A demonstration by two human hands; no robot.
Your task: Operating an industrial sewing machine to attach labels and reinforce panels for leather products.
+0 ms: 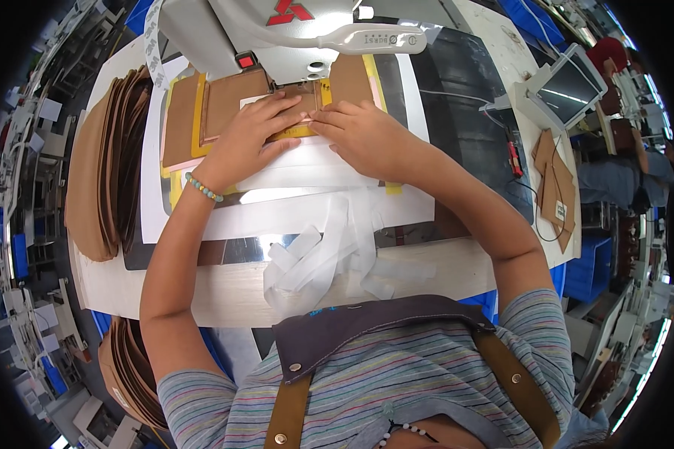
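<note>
Workshop benches and shelving crowd the edges of the view, and at its middle a pale worktable (202, 295) carries a white sewing machine (277, 37) with a slim lamp arm (367, 39) lit over the needle area. Just below the machine head lies a brown leather piece (236, 97) set in a yellow-edged template (196, 120) on white sheets.

The person's left hand (251, 138) is spread flat on the leather, fingers apart and pressing down, gripping nothing. The right hand (363, 135) is likewise flat and open, its fingertips meeting those of the left on a small flap just near of the presser foot (316, 75). Whether the needle is up or down cannot be told.

To the left a tall stack of brown leather panels (105, 165) leans on edge; a tangle of white backing strips (329, 258) lies at the near edge, and a few cut brown pieces (556, 187) sit far right beside a small screen (569, 86).

The chief risk looks to be the fingertips: they rest very close to the foot, so a stitch started early could catch them. Uneven pressure from the two palms could also slide the flap off its template edge and skew the seam. The loose strips, being so near the forearms, might drag under the work.
</note>
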